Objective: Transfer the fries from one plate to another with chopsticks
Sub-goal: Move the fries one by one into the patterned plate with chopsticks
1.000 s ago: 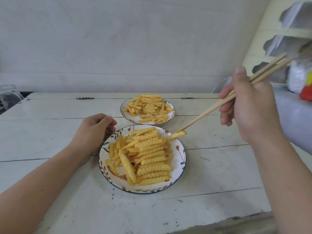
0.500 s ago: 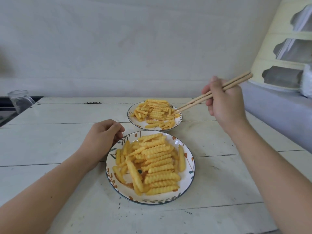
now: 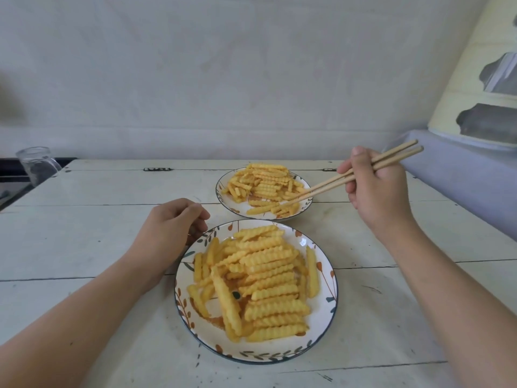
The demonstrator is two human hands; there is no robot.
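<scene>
Two patterned white plates of crinkle-cut fries sit on the white plank table (image 3: 84, 242). The near plate (image 3: 324, 309) holds a big pile of fries (image 3: 263, 284). The far plate (image 3: 223, 197) holds a smaller pile of fries (image 3: 260, 183). My right hand (image 3: 375, 189) grips a pair of wooden chopsticks (image 3: 352, 175); their tips reach down among the fries at the far plate's front right. My left hand (image 3: 170, 233) rests loosely curled on the table, fingertips against the near plate's left rim.
A clear glass jar (image 3: 36, 163) stands at the table's far left corner. A pale wall runs behind the table. A lilac-covered surface (image 3: 461, 186) and a cream shelf unit (image 3: 481, 79) stand to the right.
A second ago the chopsticks carried a fry over the near plate's right rim; that fry now lies there. My right hand has moved to the far plate and lowered the tips into its fries.
</scene>
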